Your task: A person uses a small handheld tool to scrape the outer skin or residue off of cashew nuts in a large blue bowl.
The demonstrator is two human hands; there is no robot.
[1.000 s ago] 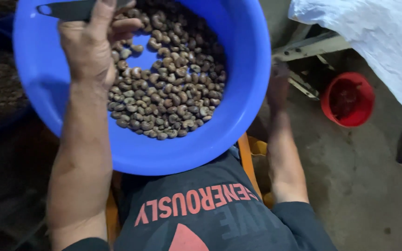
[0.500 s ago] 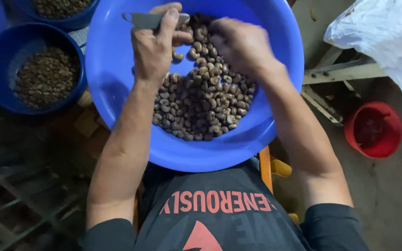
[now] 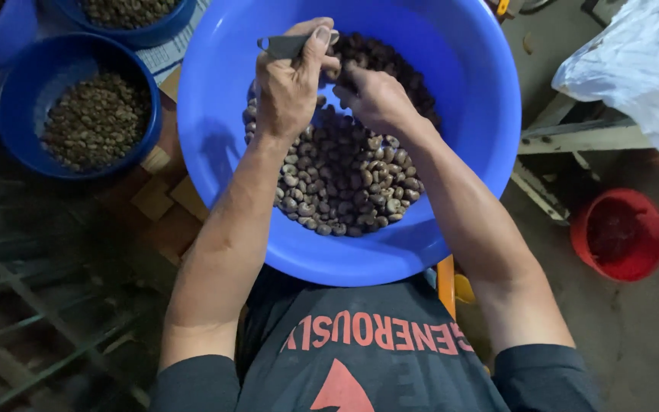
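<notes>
I look down at one large bright blue basin (image 3: 490, 114) resting on my lap in the centre of the frame, holding a heap of brown nuts (image 3: 345, 183), too many to count. My left hand (image 3: 287, 91) is at the upper middle, its grip clamped on one grey metal tool (image 3: 284, 44) whose end sticks out to the left past my thumb. My right hand (image 3: 375, 99) sits just beside it over the heap, fingers curled down into the nuts; I cannot tell whether that grip is closed on one. In the upper left of the frame are three smaller dark blue bowls: one (image 3: 17, 99) full of paler nuts, and two cut off by the top edge. One red bucket (image 3: 619, 233) stands on the floor at the right, below a white sack (image 3: 642, 69) in the upper right corner
</notes>
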